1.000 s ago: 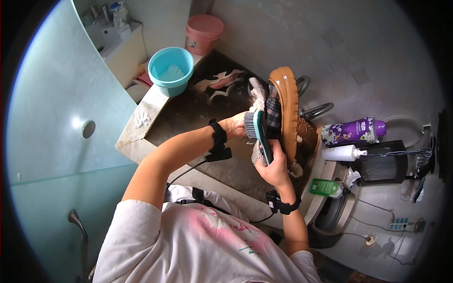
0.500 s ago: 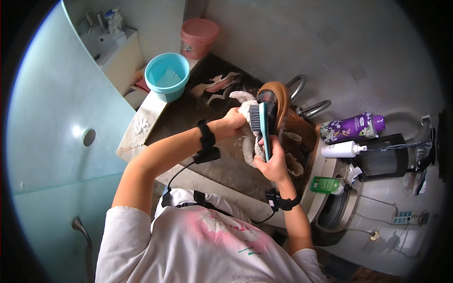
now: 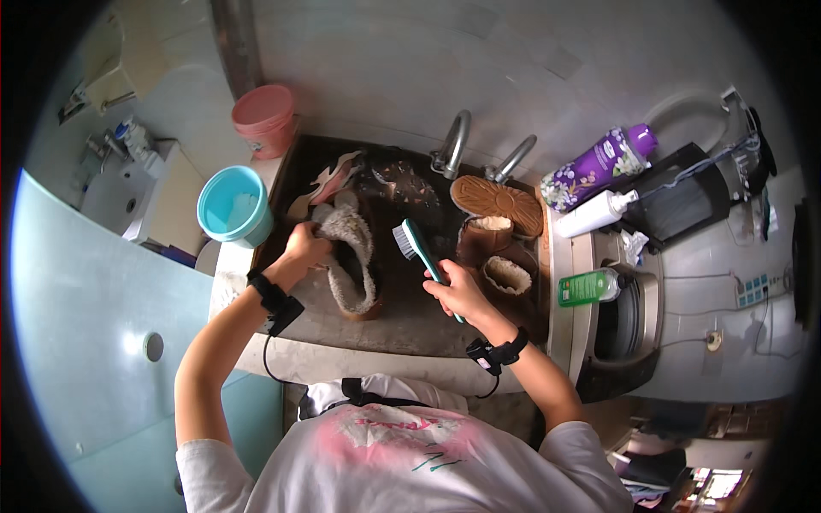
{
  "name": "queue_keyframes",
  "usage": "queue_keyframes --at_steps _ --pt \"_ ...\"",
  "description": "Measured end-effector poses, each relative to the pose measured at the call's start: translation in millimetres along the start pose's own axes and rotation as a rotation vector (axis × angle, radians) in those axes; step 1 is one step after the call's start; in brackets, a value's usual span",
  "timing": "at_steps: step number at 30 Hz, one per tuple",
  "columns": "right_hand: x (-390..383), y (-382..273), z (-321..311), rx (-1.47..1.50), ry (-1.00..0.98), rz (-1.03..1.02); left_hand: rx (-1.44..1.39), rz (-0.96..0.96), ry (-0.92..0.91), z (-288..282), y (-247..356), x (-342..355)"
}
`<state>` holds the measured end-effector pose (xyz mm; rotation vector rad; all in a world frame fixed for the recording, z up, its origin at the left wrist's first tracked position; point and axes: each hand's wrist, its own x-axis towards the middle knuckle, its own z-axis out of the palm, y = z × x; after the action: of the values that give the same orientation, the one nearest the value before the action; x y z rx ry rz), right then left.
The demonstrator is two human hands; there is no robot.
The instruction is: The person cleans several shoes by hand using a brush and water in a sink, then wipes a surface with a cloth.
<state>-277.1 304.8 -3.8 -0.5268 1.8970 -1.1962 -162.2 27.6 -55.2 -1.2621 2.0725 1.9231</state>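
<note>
My left hand grips the side of a fleece-trimmed slipper, which lies on the dark sink counter. Its fluffy off-white rim surrounds a dark inside, and a bit of brown shows at the lower end. In my right hand is a teal-handled scrub brush, held above the counter and apart from the slipper. The brush's grey bristles face left. To the right of the brush stand brown fleece-lined boots. Behind them a brown patterned shoe sole faces up.
Pink and white cut-out shapes lie on the wet counter. A turquoise bucket and pink bucket stand on the left ledge. Faucets rise at the back. Right: a purple bottle, white bottle and green bottle.
The slipper, earlier held up against the brush, is down on the counter at the left. My right hand has drawn the brush away from it. The view has shifted.
</note>
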Motion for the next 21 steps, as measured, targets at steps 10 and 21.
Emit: queue_keyframes --at_steps 10,21 --pt "-13.1 20.2 -36.3 -0.017 0.086 0.158 0.063 -0.004 -0.142 -6.9 17.9 4.2" --pt "-44.8 28.0 -89.5 -0.584 0.514 -0.161 0.128 0.065 -0.202 0.5 8.7 6.0"
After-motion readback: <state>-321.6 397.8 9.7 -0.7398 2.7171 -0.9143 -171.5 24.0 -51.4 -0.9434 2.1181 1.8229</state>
